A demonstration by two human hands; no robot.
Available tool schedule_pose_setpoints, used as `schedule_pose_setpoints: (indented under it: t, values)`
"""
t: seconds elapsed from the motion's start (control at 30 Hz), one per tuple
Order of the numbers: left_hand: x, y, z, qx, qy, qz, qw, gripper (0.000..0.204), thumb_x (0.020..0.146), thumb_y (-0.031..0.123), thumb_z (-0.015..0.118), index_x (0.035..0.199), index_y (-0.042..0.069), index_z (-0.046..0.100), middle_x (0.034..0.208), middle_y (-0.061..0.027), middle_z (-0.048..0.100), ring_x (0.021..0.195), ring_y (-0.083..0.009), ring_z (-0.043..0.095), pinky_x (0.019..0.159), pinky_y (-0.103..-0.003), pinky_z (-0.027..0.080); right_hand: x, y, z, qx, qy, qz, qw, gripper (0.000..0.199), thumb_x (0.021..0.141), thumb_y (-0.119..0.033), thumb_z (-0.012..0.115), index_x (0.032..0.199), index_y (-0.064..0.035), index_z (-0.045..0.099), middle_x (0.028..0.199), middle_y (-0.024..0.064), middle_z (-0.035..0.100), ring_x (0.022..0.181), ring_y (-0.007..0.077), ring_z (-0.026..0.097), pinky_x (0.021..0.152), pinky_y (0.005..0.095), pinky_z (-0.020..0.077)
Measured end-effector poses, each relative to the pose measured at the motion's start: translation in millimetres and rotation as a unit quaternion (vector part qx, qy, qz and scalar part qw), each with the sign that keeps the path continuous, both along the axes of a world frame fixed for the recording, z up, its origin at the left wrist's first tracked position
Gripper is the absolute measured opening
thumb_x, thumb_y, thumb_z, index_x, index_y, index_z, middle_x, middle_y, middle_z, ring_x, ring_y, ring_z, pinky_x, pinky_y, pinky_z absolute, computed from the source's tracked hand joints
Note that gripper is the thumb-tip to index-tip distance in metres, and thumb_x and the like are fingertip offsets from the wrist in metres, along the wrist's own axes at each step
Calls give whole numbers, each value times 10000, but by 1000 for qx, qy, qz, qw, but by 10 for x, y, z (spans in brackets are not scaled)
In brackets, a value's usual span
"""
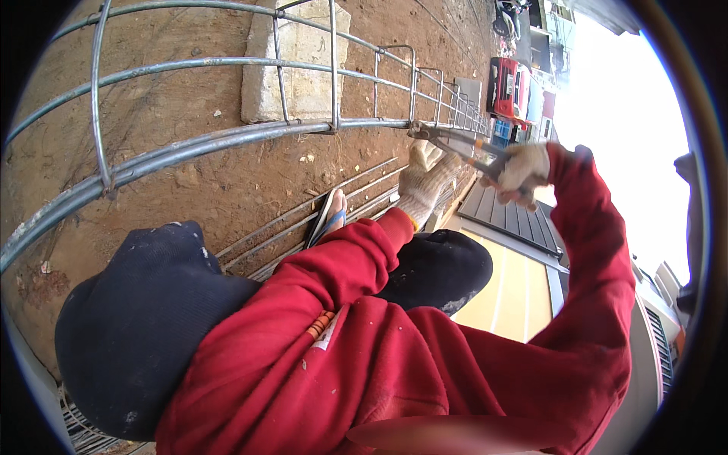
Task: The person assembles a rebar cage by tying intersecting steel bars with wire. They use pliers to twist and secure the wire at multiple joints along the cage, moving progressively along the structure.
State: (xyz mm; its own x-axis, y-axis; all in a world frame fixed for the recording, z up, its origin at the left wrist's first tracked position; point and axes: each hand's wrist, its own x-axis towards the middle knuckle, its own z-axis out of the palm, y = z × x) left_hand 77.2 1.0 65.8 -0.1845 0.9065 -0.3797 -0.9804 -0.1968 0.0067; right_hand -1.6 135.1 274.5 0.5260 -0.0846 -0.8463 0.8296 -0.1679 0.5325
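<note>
A long cage of steel reinforcing bars (227,137) with square stirrups (334,68) runs across the upper part of the head view and off to the far right. My right hand (525,171), in a pale knit glove, is closed around the handles of a pair of pincers (459,139). The jaws of the pincers meet the near bar at a stirrup joint. Just below that joint is my gloved left hand (423,178), its fingers curled in; what they hold, if anything, is hidden.
Behind the cage, a concrete block (292,64) lies on brown soil. Loose bars (284,216) rest on the ground beside my sandalled foot (334,212). My bent knees (136,303) are close below the cage. A red vehicle (508,89) stands farther off.
</note>
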Motion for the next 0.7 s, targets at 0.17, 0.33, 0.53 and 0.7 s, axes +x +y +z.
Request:
schedule_pose_setpoints:
  t: [0.17, 0.33, 0.53, 0.7]
  values:
    - [-305, -48, 103, 44, -123, -76, 989, 375, 911, 292, 722, 1201, 138, 542, 1167, -21, 580, 1060, -123, 566, 901, -301, 487, -99, 220, -26, 10, -16, -44, 999, 462, 868, -317, 672, 1179, 2, 546, 859, 206, 644, 585, 284, 653, 492, 453, 545]
    - [-341, 49, 154, 139, -303, 6, 943, 285, 913, 277, 716, 1124, 159, 563, 1036, -50, 613, 968, -176, 634, 838, -377, 553, 229, -313, 148, 182, 70, -49, 980, 540, 874, -239, 707, 1320, -4, 514, 1150, 216, 633, 799, 379, 706, 668, 479, 618]
    - [-249, 41, 249, 111, -359, -33, 926, 171, 906, 229, 724, 987, 144, 600, 856, -13, 625, 817, -176, 614, 711, -382, 557, 140, -391, 166, 286, 126, 144, 939, 425, 847, -114, 749, 1253, -79, 625, 970, 82, 716, 729, 191, 704, 662, 337, 620]
    - [-425, 65, 392, 118, -495, -24, 861, 201, 900, 238, 731, 1015, 147, 593, 946, -37, 611, 908, -203, 613, 825, -436, 545, -54, -213, 138, 249, 147, 568, 771, 343, 779, -151, 779, 1077, -4, 695, 853, 93, 732, 705, 226, 677, 646, 333, 535]
